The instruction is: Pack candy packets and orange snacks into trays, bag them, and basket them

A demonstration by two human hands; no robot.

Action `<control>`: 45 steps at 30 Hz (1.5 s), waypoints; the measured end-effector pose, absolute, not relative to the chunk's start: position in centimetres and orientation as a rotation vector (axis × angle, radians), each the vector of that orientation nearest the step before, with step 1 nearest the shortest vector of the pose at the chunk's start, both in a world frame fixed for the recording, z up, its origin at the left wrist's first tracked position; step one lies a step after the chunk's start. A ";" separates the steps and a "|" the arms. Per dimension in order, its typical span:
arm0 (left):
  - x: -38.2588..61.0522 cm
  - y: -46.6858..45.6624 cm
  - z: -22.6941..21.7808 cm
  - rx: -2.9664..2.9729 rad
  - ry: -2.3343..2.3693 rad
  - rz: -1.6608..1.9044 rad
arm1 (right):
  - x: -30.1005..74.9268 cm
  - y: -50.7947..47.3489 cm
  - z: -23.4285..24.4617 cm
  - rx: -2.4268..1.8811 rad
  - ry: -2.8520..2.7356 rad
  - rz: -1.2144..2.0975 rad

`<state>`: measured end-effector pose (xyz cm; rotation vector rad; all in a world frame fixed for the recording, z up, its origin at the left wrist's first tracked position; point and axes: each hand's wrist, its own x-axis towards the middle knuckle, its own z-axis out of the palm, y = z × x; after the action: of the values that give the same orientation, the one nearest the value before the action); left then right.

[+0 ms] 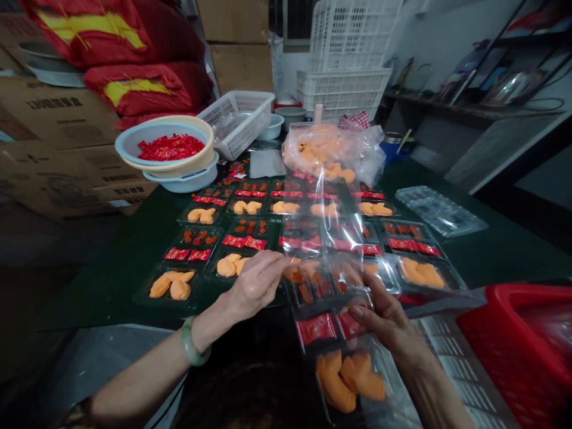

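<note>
A: Item under inspection, and location?

B: 1 rectangular compartmented plastic tray [311, 350], held tilted close to the body, off the near edge of the flat dark green table [107, 283]. Overlaid, at the upper end at least, by 1 long clear plastic bag [342, 208]. Cannot tell whether fully inside.

A: Appearance of contents?

B: Far compartments: small orange-brown pieces [306, 292], blurred beneath film and glare. Middle: 2 shiny red rectangular sachets [316, 329], side by side, printing too blurred to read. Near compartment: smooth curved peach-orange pieces [333, 381], plump, some touching. Film glossy, creased, streaked with white reflections.

A: Condition of hands?

B: Right hand [386, 313]: closed on the tray's right side, thumb on top, beside and partly over the right-hand sachet. Left hand [259, 277]: fingers drawn narrow, pinching at the bag's left edge, near the tray's far end. Pale green round bangle [195, 342] on the left wrist.

A: Surroundings?

B: Similar filled trays [147, 292] in 2 rows on the table. Beyond: bulging clear sack of peach-orange pieces [335, 155]. At far left: round pale blue plastic basin [129, 143] containing loose red sachets. At near right: bright red plastic basket [504, 316].
</note>
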<state>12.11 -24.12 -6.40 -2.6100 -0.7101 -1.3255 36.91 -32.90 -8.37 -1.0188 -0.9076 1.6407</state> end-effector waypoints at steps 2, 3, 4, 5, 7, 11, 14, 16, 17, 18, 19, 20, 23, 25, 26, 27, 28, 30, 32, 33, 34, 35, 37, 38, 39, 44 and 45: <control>12.1 -24.6 -6.1 -2.599 -0.739 -1.349 | 36.8 -32.9 -8.5 -1.023 -0.890 1.630; 12.1 -24.9 -5.9 -2.586 -0.765 -1.368 | 36.7 -32.9 -8.6 -1.023 -0.886 1.626; 12.1 -25.2 -5.7 -2.566 -0.794 -1.392 | 36.6 -32.9 -8.6 -1.023 -0.887 1.626; 12.1 -25.5 -5.5 -2.546 -0.822 -1.414 | 36.5 -32.9 -8.6 -1.025 -0.889 1.626; 11.9 -26.1 -5.4 -2.516 -0.876 -1.433 | 36.3 -32.9 -8.5 -1.033 -0.893 1.627; 11.3 -27.4 -5.9 -2.497 -0.890 -1.397 | 35.8 -33.0 -8.1 -1.037 -0.882 1.639; 10.9 -28.1 -6.6 -2.532 -0.843 -1.373 | 35.3 -33.1 -8.2 -1.027 -0.861 1.619; 10.7 -28.5 -6.9 -2.573 -0.812 -1.366 | 34.8 -32.9 -8.3 -1.031 -0.817 1.569; 10.5 -28.7 -7.0 -2.596 -0.800 -1.362 | 34.5 -32.8 -8.3 -1.030 -0.789 1.549; 10.3 -28.8 -7.0 -2.620 -0.795 -1.356 | 34.1 -32.6 -8.3 -1.026 -0.763 1.542; 10.0 -28.9 -6.8 -2.644 -0.789 -1.348 | 33.7 -32.5 -8.2 -1.019 -0.742 1.550; 9.6 -29.0 -6.6 -2.669 -0.775 -1.343 | 33.3 -32.3 -8.2 -1.009 -0.723 1.571; 7.9 -29.5 -5.6 -2.789 -0.750 -1.341 | 31.7 -32.2 -8.0 -0.975 -0.706 1.668; 6.7 -30.0 -5.2 -2.934 -0.837 -1.358 | 30.8 -32.2 -7.9 -0.961 -0.707 1.704; 6.3 -30.2 -5.1 -2.998 -0.943 -1.421 | 30.3 -32.3 -7.9 -0.964 -0.702 1.704; 5.9 -30.3 -5.0 -3.009 -1.096 -1.573 | 29.9 -32.4 -7.9 -0.974 -0.692 1.693; 5.7 -30.4 -5.1 -2.924 -1.299 -1.829 | 29.5 -32.4 -7.9 -0.990 -0.678 1.678; 5.6 -30.1 -5.1 -2.375 -1.751 -2.535 | 28.7 -32.4 -7.8 -1.011 -0.662 1.654; 6.0 -29.4 -4.9 -1.601 -2.028 -3.136 | 27.9 -32.0 -7.5 -1.002 -0.687 1.652; 6.3 -28.9 -4.5 -1.314 -2.115 -3.330 | 27.4 -31.7 -7.4 -0.990 -0.712 1.655; 6.5 -28.4 -4.1 -1.131 -2.208 -3.471 | 26.9 -31.4 -7.3 -0.978 -0.743 1.667; 6.6 -28.0 -3.7 -1.035 -2.325 -3.573 | 26.3 -31.2 -7.2 -0.968 -0.776 1.684; 6.6 -27.4 -2.9 -0.967 -2.633 -3.631 | 25.1 -30.8 -7.0 -0.966 -0.819 1.726; 6.4 -27.4 -2.7 -0.974 -2.765 -3.607 | 24.6 -30.9 -7.0 -0.982 -0.824 1.749; 6.2 -27.6 -2.5 -1.022 -2.840 -3.579 | 24.1 -31.0 -6.8 -1.015 -0.825 1.771; 5.0 -31.0 -2.6 -1.202 -2.931 -3.478 | 23.2 -33.5 -5.5 -1.291 -0.906 1.794; 4.8 -32.0 -2.6 -1.172 -2.967 -3.452 | 23.4 -34.0 -5.2 -1.308 -0.955 1.793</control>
<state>4.83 -32.03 -2.62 -1.1717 -2.9674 -3.4523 23.37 -34.01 -5.16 -1.3076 -0.9548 1.7930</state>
